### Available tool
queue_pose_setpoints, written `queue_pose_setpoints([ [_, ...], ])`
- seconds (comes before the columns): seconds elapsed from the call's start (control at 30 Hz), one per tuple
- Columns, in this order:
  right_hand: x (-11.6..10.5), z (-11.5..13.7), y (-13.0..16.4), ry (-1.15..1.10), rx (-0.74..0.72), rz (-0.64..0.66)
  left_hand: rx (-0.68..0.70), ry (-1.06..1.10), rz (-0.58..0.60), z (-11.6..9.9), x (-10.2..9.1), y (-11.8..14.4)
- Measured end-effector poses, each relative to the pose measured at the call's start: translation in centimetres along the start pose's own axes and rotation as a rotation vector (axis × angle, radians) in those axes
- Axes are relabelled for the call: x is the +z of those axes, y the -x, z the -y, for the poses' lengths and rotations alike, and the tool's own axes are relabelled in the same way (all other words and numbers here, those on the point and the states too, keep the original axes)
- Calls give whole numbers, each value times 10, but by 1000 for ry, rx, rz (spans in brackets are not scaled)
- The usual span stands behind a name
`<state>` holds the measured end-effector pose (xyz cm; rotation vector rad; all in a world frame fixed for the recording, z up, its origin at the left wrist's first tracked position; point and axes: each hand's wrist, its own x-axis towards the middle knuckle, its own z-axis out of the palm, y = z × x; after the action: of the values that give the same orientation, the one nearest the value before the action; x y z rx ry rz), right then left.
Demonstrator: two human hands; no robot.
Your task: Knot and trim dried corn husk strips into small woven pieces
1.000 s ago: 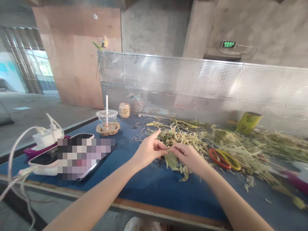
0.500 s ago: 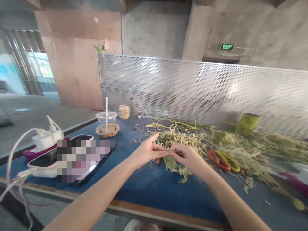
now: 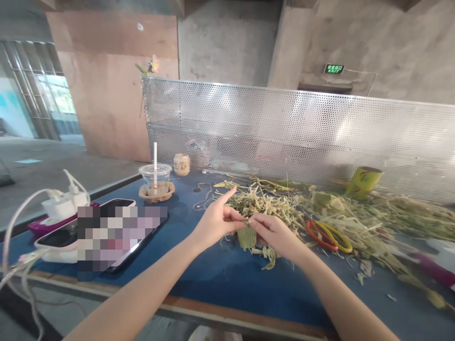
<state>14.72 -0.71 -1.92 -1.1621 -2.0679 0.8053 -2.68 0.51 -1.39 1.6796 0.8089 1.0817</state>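
Your left hand (image 3: 215, 220) and right hand (image 3: 272, 232) meet at the fingertips, both pinched on the thin upper edge of a dull green leaf (image 3: 246, 238). The leaf's flat, broad, papery blade hangs below your fingers, in front of a tangled heap of dry, curling plant shreds (image 3: 273, 204), over the smooth blue tabletop (image 3: 213, 284). Your left thumb points up, clear of the leaf. Right of the heap, a red loop (image 3: 333, 247) and a yellow loop (image 3: 346, 249), both smooth and rounded, lie among limp, stringy stalks (image 3: 384, 227). Behind these leans a yellow-green cylinder (image 3: 363, 183), before a shiny perforated metal panel (image 3: 231, 123).
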Motion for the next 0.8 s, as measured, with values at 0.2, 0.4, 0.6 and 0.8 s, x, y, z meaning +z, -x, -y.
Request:
queue_pose_setpoints([
  [0.2,1,-2,0,-41,21,-14,-11,62,-19,1,1,0],
  [0.4,-6,6,3,0,10,55,-119,156,-21,-1,-2,-1],
  [0.6,-7,2,4,75,-66,0,-155,215,40,1,-4,-2],
  [0.8,-9,4,3,131,-113,-4,-71,82,88,-3,-7,-1],
])
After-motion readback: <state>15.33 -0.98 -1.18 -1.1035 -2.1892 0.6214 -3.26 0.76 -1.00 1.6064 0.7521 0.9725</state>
